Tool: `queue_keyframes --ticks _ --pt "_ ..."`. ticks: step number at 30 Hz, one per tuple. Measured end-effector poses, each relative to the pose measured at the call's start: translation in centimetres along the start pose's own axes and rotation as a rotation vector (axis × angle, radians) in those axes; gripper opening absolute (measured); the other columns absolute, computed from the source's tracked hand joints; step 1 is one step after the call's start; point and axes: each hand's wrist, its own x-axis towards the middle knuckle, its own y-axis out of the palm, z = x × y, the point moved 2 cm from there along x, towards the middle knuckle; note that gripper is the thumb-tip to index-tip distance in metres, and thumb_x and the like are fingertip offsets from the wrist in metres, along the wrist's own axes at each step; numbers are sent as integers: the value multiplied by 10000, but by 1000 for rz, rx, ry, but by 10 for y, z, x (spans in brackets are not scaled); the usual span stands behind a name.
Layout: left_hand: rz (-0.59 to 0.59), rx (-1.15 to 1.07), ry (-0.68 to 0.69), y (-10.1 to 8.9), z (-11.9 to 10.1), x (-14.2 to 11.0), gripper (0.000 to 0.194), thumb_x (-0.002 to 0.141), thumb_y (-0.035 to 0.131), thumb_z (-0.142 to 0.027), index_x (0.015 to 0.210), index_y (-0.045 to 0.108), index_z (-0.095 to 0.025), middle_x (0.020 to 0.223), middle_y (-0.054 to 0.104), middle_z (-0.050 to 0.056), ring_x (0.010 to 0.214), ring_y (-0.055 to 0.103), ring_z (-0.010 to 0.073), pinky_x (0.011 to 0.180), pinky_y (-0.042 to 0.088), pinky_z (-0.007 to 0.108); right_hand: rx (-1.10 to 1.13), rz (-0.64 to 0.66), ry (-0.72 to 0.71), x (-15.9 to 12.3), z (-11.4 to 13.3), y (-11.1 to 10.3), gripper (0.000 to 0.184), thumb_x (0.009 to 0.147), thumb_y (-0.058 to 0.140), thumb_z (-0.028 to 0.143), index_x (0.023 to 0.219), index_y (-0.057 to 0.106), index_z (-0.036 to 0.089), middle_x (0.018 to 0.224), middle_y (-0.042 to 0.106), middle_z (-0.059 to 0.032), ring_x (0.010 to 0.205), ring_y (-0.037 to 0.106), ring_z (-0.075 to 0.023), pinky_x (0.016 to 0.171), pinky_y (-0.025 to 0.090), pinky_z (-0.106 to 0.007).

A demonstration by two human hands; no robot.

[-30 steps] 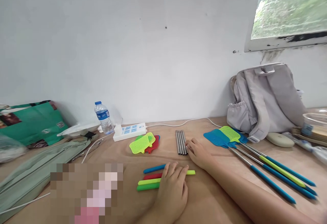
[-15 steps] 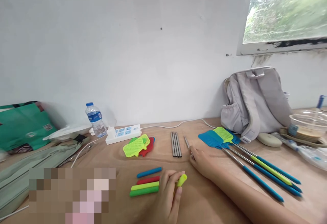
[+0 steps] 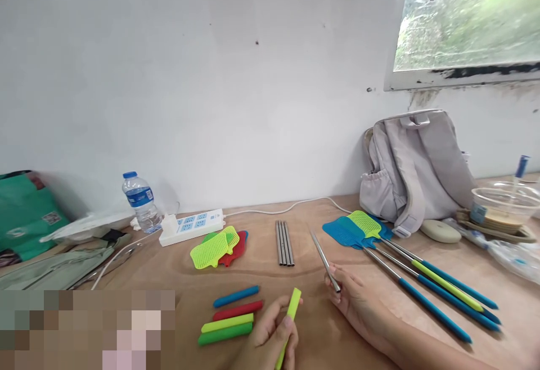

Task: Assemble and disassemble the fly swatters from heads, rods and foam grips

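My left hand (image 3: 265, 339) is closed round a yellow-green handle sleeve (image 3: 289, 318), held tilted above the wooden table (image 3: 270, 280). My right hand (image 3: 358, 308) pinches one thin metal rod (image 3: 324, 252), its far end pointing away and left. Three more metal rods (image 3: 284, 243) lie side by side ahead. Left of my left hand lie blue (image 3: 235, 296), red (image 3: 238, 310), yellow-green (image 3: 226, 322) and green (image 3: 224, 333) sleeves. Loose swatter heads (image 3: 215, 246) in yellow-green, green and red are stacked further back.
Assembled fly swatters (image 3: 422, 274) with blue and yellow-green handles lie at the right. A grey backpack (image 3: 415, 167) leans on the wall. A power strip (image 3: 192, 225), water bottle (image 3: 140, 201), green bag (image 3: 25, 212) and grey cloth (image 3: 59, 266) sit at the left; bowls (image 3: 504, 204) at far right.
My left hand lifted the yellow-green sleeve off the table from among the others. My right hand took one rod out of the row and raised it toward me.
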Motion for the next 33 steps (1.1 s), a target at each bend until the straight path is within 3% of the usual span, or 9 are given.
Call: queue_keyframes --ticks 7,16,22,28,33 --pt "26 -107 -137 -6 10 6 617 633 684 -514 1118 537 -162 629 489 -29 367 339 11 382 126 201 37 153 114 -13 -4 6 274 614 733 248 806 542 202 684 593 15 540 484 -82 504 375 -195" --pt "88 13 -153 -3 -1 5 514 656 684 -482 1033 619 -140 642 510 -16 345 333 -10 364 96 197 92 309 19 -10 1 0 134 653 657 196 679 525 192 744 602 -5 608 492 -91 617 389 -221" --pt "91 51 -91 0 -1 5 517 681 655 -512 1076 617 -181 687 516 -17 313 301 -33 342 130 186 107 364 63 -7 0 -1 88 694 618 259 683 561 193 744 613 -26 639 518 -117 621 391 -234" --pt "11 -5 -73 0 -1 5 433 658 701 -447 991 610 -185 691 553 -24 297 322 -25 336 229 174 80 399 116 -7 5 1 437 755 452 532 649 654 159 790 661 -100 660 561 -180 656 412 -314" --pt "-27 -111 -44 0 -7 6 327 657 718 -386 867 571 -183 641 542 -49 290 344 -13 336 217 162 68 362 140 -9 5 3 441 777 452 477 777 705 117 824 677 -122 650 567 -181 657 400 -321"
